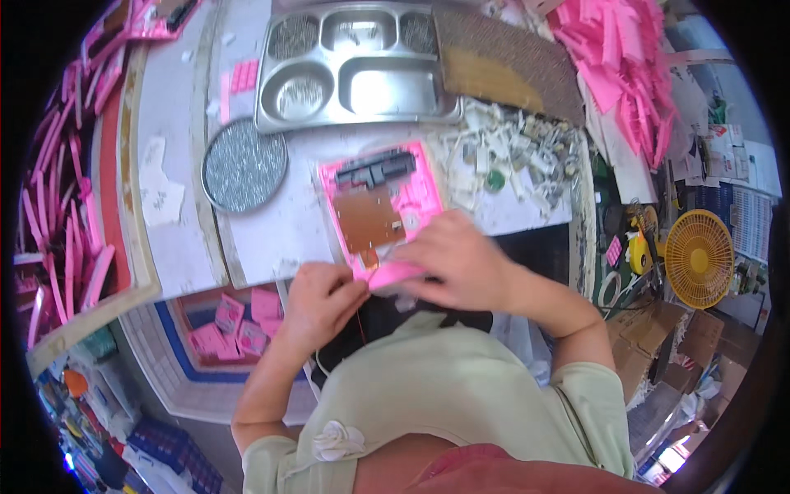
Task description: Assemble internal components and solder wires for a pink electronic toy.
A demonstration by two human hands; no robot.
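Head view: a pink plastic casing [423,191] with a brown board [362,221] is mid-frame, at the edge of the desk [262,243]. The left hand [319,303] pinches a pink strip [395,274] by the casing's lower end; the right hand [457,259], blurred, meets it, grip impossible to tell.

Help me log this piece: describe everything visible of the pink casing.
The pink casing is shallow, roughly rectangular and plastic-looking, lying open side up at the near edge of the table, slightly askew. A dark, elongated part sits across its far end; a brown panel covers much of the middle. The left hand and right hand hide part of its near end; exact contact is unclear.
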